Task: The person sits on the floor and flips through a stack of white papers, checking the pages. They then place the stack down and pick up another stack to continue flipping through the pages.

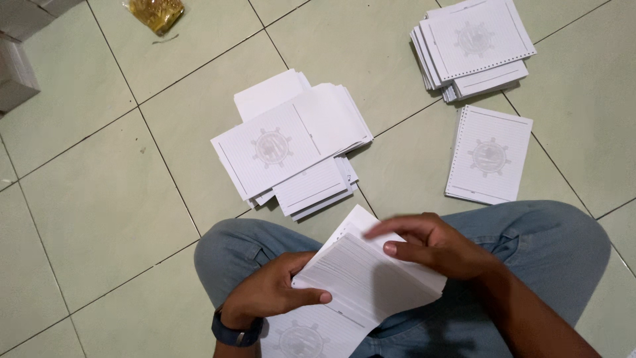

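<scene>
I sit cross-legged on a tiled floor in blue jeans. My left hand (271, 292), with a dark watch at the wrist, grips the lower left edge of a small stack of ruled white sheets (361, 275) over my lap. My right hand (430, 246) hovers over the stack's upper right, fingers spread and touching the top sheet. Another printed sheet (311, 335) with a round grey emblem lies on my lap below the stack.
A fanned pile of ruled sheets (288, 149) lies on the floor ahead. A second pile (474, 46) is at the upper right, a thinner stack (489, 156) below it. A yellow plastic bag (156, 13) and grey boxes (13, 66) are at the upper left.
</scene>
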